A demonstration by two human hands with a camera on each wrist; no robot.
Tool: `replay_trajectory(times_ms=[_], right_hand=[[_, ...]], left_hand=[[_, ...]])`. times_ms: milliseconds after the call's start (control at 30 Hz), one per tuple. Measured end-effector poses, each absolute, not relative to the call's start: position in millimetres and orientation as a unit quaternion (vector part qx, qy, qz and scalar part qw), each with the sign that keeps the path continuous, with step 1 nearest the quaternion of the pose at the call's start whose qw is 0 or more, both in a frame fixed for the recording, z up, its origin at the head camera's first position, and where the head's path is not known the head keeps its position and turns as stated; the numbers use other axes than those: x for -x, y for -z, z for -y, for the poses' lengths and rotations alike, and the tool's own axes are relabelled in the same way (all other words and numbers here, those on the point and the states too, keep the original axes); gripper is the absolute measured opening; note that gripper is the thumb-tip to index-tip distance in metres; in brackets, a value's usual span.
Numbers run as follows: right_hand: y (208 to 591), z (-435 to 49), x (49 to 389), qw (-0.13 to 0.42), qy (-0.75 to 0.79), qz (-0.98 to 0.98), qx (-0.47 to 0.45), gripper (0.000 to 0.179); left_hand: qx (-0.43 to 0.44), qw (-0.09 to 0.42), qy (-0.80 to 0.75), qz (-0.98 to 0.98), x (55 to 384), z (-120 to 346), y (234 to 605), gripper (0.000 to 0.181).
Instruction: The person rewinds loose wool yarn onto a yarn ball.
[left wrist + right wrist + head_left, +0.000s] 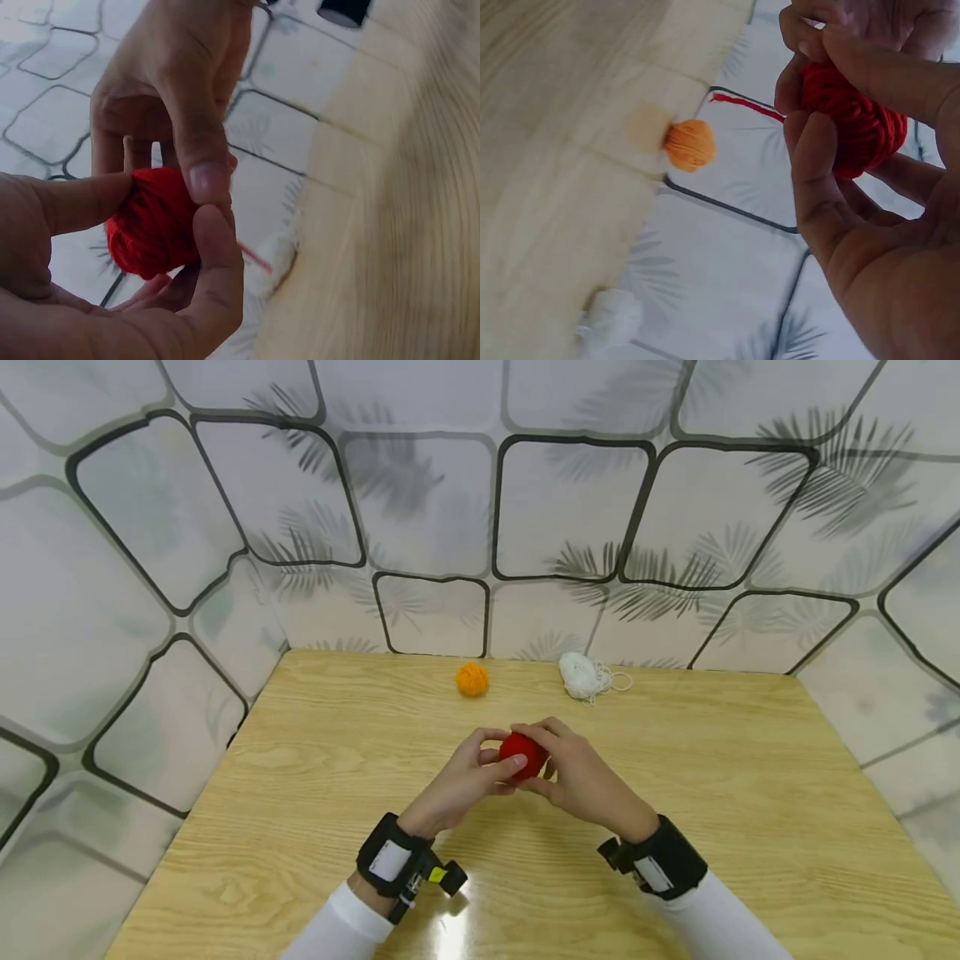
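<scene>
Both hands hold a small ball of red yarn [517,746] over the middle of the table. From its left side my left hand [467,779] grips it, thumb across the front. My right hand [588,774] holds the opposite side, with fingers over the top and the thumb underneath. In the left wrist view the wound strands of the red ball [154,225] show between the fingertips of both hands. A short loose red yarn end [746,105] sticks out past the fingers in the right wrist view.
A ball of orange yarn [472,680] sits near the table's back edge. To its right lies white yarn [581,675] with loose loops trailing from it. The wooden table [315,760] meets a patterned backdrop [435,502] at the back and sides.
</scene>
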State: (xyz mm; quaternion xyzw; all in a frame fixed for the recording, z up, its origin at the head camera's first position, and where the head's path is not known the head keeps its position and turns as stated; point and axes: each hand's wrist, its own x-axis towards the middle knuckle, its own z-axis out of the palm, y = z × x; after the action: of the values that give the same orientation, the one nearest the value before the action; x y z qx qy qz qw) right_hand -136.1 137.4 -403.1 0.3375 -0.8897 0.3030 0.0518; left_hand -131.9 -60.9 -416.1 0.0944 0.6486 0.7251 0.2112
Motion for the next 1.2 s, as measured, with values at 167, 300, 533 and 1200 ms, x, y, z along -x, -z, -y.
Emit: replay_trajectory(times_ms=[167,300,533,1200], right_hand=[[419.1,-139.5,154.8,0.035,-0.321,0.899,-0.297,0.064],[430.6,-138.7,173.9,0.011,-0.323,0.909,-0.261,0.059],[445.7,-136.5,211.5,-0.025,-0.299,0.928,-0.222,0.053],[458.6,-123.7,284.4,-0.023,-0.317,0.937,-0.143,0.051]], left_hand=[[-0.142,0.138,-0.609,-0.769,146.7,55.7,426.2,0.039],[-0.174,0.057,-0.471,-0.863,160.8,47.9,432.0,0.039],[-0.185,0.001,-0.325,-0.928,189.9,26.0,439.2,0.033],[-0.166,-0.015,-0.351,-0.921,248.9,5.7,447.4,0.046]])
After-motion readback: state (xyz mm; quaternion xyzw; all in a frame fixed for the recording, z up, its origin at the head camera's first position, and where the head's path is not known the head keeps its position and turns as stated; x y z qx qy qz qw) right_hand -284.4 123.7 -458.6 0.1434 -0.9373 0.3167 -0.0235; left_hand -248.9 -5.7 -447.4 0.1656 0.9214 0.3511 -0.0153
